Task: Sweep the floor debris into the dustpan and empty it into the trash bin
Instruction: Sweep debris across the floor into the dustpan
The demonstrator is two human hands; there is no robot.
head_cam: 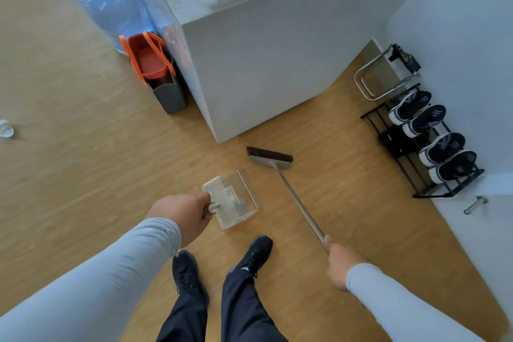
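My left hand (184, 216) grips the handle of a clear plastic dustpan (231, 198), which is just in front of my feet with its open lip facing away from me. Small pale scraps lie inside the pan. My right hand (340, 262) grips the thin metal handle of a broom (270, 158). The broom's dark-bristled head is on the wooden floor just beyond and to the right of the dustpan, near the corner of a white cabinet. No trash bin can be clearly told apart in view.
A white cabinet (258, 69) stands ahead. A grey bag holding an orange basket (155, 69) and a large blue water bottle (105, 0) sit to its left. A black shoe rack (427, 141) with sneakers lines the right wall. A small white object (6, 130) lies at far left.
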